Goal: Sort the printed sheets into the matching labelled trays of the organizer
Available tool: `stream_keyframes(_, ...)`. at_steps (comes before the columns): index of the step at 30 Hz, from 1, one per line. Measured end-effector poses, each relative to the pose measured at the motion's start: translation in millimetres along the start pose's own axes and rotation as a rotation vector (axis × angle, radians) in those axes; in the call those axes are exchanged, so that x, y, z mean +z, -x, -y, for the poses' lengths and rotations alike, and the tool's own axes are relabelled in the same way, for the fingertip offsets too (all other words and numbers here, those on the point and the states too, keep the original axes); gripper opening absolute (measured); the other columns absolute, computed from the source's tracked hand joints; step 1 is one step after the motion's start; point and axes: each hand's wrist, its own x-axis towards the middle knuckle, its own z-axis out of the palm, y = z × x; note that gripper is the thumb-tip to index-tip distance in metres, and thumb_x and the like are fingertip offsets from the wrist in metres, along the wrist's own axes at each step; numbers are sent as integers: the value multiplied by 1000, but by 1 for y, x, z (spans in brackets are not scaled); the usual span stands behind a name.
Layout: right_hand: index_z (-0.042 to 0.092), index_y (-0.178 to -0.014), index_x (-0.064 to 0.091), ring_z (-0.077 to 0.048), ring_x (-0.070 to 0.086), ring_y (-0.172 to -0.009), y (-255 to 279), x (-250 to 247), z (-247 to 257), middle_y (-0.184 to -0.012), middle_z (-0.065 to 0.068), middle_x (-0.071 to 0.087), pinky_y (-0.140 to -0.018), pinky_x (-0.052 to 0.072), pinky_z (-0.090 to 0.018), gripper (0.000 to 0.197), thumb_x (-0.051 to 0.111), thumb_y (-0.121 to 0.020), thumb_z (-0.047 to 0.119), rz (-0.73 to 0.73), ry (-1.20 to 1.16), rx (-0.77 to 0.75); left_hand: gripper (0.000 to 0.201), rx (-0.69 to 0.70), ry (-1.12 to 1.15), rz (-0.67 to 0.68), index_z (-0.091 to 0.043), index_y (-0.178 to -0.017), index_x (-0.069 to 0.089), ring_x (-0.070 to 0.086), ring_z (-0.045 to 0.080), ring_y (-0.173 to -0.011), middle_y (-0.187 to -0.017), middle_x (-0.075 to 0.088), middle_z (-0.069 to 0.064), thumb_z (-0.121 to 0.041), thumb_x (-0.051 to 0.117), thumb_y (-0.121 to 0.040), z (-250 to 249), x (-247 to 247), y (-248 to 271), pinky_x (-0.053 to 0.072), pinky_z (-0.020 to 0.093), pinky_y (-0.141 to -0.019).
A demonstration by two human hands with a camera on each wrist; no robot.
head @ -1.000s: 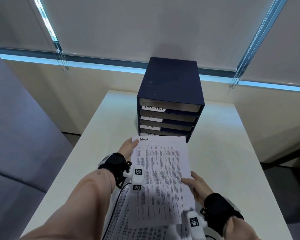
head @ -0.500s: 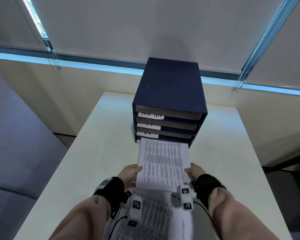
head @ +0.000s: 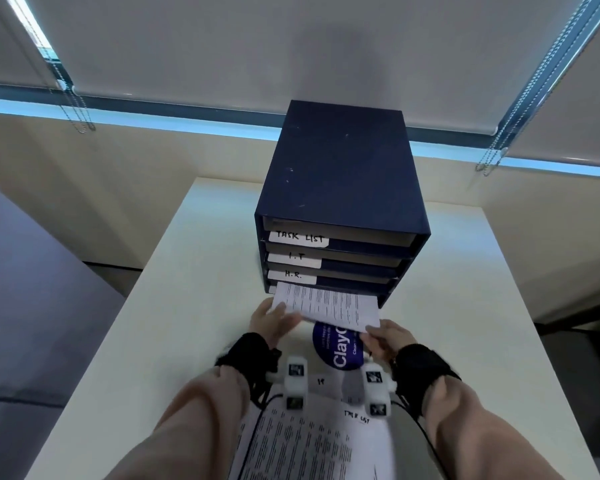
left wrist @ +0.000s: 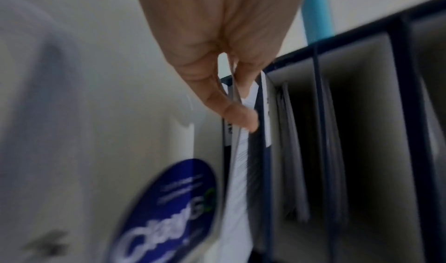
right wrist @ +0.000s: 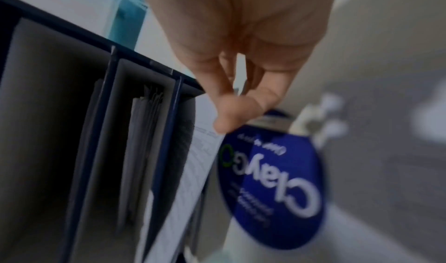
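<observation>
Where both hands pinch it, the sheet [head: 326, 304] enters the bottom tray

Right hand [right wrist: 241, 47] pinching printed sheet [right wrist: 193, 171] beside organizer [right wrist: 96, 114]

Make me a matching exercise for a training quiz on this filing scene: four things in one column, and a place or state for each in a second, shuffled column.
Things:
1. TASK LIST label
2. H.R. label
3. sheet
4. blue sticker

Places or states:
A. lying on the table before the organizer
B. on the top tray
C. pinched by the left hand and right hand, partly in the bottom tray
D. on the third tray down

Pairs: 1-B, 2-D, 3-C, 4-A
</observation>
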Motion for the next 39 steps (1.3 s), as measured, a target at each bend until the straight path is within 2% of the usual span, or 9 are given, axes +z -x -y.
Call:
stream_keyframes(3,-7,-129,46,-25,60,-89,-19,26,21,-108,-19,59,-76,58,-26,36,44,-93,-9,10,-211,-43,31,-36,71,92,3,-127,43,53,34,-117,-129,49,24,1,40,-97,-17,1,-18,37,34,-105)
stream_keyframes(6,-1,-143,31,-33,53,-120,-15,41,36,-141,-22,43,-99,48,-38,49,43,-95,-4,31,-103,-57,44,1,-93,109,6,-138,36,47,40,-127,-136,46,31,-5,46,-97,-20,-7,-15,38,38,-106)
stream_keyframes(9,-3,-134,44,-35,58,-113,4,37,25,-119,-23,58,-94,50,-40,38,42,-96,-5,85,-41,-81,20,140,-447,198,-5,-113,57,64,19,-71,-92,65,12,-6,48,-95,-11,-18,15,54,24,-63)
stream_keyframes(11,-2,-118,57,-27,63,-85,27,27,10,-97,-19,64,-78,53,-35,27,40,-97,-3,118,14,-105,10,253,-906,309,-13,-98,63,64,20,-78,-91,66,5,-16,59,-90,3,-29,35,53,27,-70)
stream_keyframes(16,3,-94,66,-25,59,-64,66,-18,-41,-80,-16,65,-61,53,-31,19,47,-95,0,44,239,-149,56,429,-1898,291,-26,-122,45,45,20,-113,-122,46,-3,-49,66,-76,38,-64,58,39,36,-96)
stream_keyframes(22,3,-93,66,-21,44,-59,81,-49,-104,-68,-14,55,-52,32,-23,22,45,-92,-6,-37,452,-202,40,568,-1806,118,-17,-126,42,50,22,-110,-125,47,2,-21,58,-89,59,-80,72,47,31,-85)
stream_keyframes(27,1,-116,56,-19,45,-60,86,-51,-112,-69,-8,50,-52,37,-20,30,50,-89,-10,-54,303,-160,9,506,-1525,73,-25,-90,49,54,21,-88,-93,43,-5,-16,50,-91,59,-80,82,43,26,-73)
stream_keyframes(34,20,-74,54,-18,53,-73,93,-24,-105,-90,-5,55,-56,38,-20,11,61,-73,12,-67,1000,-233,48,285,-1369,44,-15,-126,38,51,23,-85,-122,35,7,-21,61,-85,60,-78,88,42,29,-75)
stream_keyframes(39,11,-86,47,-14,47,-55,110,-16,-84,-70,-6,48,-59,39,-24,12,57,-90,9,148,489,-249,63,300,-1121,-30,-13,-133,40,46,26,-119,-126,43,10,-39,62,-79,65,-91,89,39,33,-98)
